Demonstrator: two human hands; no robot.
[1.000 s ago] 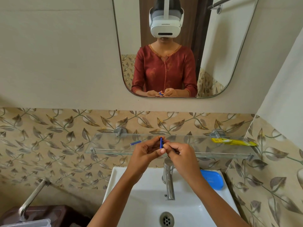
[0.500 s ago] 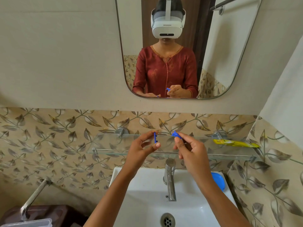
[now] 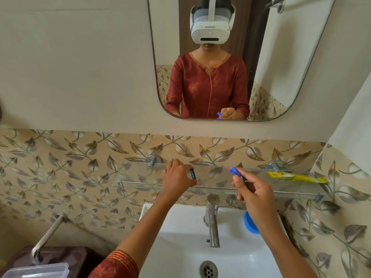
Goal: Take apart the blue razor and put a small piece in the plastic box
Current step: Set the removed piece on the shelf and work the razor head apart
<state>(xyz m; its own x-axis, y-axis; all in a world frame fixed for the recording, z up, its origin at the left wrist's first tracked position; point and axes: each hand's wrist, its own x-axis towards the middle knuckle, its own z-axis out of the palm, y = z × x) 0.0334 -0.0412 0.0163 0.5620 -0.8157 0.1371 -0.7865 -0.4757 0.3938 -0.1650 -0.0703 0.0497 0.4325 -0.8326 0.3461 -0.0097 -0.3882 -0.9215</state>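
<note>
- The plastic box (image 3: pixel 36 271) sits at the bottom left corner, well below and left of my left fingers. It is clear, part of it is cut off by the frame edge, and I cannot make out anything inside it.
- The white sink (image 3: pixel 180 237) lies under both hands. Its basin shows only the drain (image 3: pixel 208 269), and the tap (image 3: pixel 211 221) stands between my wrists.
- A blue dish (image 3: pixel 250 223) rests on the sink rim, mostly hidden behind my right wrist, so I cannot tell what it holds.
- My left hand (image 3: pixel 176 181) has its fingers closed on the small piece (image 3: pixel 193 173) — a short blue and pale strip pinched at the fingertips, just over the glass shelf (image 3: pixel 140 177).
- My right hand (image 3: pixel 254 194) grips the razor handle (image 3: pixel 235 172); its blue forked end sticks up past my thumb and the rest is buried in the fist.
- Half a second ago the two hands were close together in front of the shelf rail. Now they are well apart — the left has gone out leftward over the shelf.
- A yellow tube (image 3: pixel 295 176) lies on the shelf, right of my right fingers.
- The mirror (image 3: pixel 281 77) reflects only the right hand with the blue handle; the left hand's reflection is cut off at the bottom edge.
</note>
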